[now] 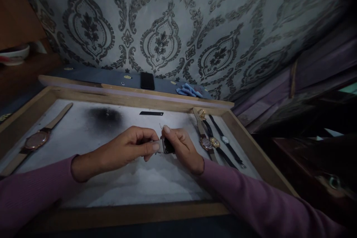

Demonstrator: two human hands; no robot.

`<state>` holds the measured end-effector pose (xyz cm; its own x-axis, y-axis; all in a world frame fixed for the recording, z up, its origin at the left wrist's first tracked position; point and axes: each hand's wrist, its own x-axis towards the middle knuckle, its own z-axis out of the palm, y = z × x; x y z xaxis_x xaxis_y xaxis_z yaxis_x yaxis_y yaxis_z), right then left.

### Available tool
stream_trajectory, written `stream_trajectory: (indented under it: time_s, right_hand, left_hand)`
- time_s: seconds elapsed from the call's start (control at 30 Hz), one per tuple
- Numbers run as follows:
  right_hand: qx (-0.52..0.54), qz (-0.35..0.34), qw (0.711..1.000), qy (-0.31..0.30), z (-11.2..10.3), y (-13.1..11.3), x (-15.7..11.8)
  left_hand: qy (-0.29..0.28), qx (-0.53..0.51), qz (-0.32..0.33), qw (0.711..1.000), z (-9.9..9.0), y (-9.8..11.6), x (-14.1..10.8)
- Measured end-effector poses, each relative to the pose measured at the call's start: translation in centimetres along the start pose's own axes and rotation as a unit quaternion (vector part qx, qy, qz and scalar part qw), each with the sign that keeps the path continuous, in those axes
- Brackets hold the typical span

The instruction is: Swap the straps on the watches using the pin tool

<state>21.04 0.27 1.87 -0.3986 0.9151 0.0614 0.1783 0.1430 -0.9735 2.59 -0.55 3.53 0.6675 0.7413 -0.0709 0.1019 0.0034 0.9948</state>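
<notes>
Near the middle of a shallow wooden tray (111,208), my two hands meet over a small dark square watch (168,146). My left hand (131,145) pinches a short light-coloured strap piece (160,145) at the watch's left edge. On the other side, my right hand (184,148) is wrapped round the watch body, its thumb on top. A thin metal pin or tool tip (160,126) sticks up beside the right thumb; the rest of it is hidden. Behind the hands, a flat black blade-shaped piece (151,113) lies on the tray's white floor.
A large watch with a beige strap (37,140) lies at the tray's left. Several watches, one brown-strapped (206,143), lie at its right. Beyond the back rim are a black phone (147,81) and a blue cloth (189,90). A bowl (14,55) stands at far left.
</notes>
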Motion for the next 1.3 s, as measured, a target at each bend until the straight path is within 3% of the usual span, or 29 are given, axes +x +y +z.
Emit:
stream_trajectory:
  time_s: [0.23,0.4,0.57,0.7,0.97,1.17,1.3]
  right_hand:
    - [-0.028,-0.01,1.0,-0.008,0.1,-0.1,-0.7]
    - [-0.045,-0.019,0.999,0.018,0.8,-0.3,-1.5]
    - [-0.113,-0.058,0.991,0.04,1.0,0.1,-1.6]
    - [-0.132,-0.052,0.989,0.035,0.8,0.5,-1.0]
    - [0.015,-0.009,0.999,0.042,0.7,-0.9,-0.5]
    - [0.125,0.08,0.988,0.037,0.9,-0.6,-0.5]
    - [0.12,0.083,0.988,0.052,0.6,-0.8,0.0]
  left_hand:
    - [-0.011,0.022,-0.008,1.0,0.5,0.9,-0.2]
    - [0.001,0.04,-0.018,0.999,1.1,1.5,-0.6]
    - [0.031,0.075,-0.024,0.996,1.3,1.2,-0.6]
    - [0.033,0.096,-0.038,0.994,0.9,0.9,-0.3]
    - [-0.01,-0.005,0.056,0.998,0.0,0.4,0.0]
    - [-0.003,-0.068,0.057,0.996,0.4,0.2,0.5]
    - [0.033,-0.062,0.016,0.997,-0.2,0.2,0.7]
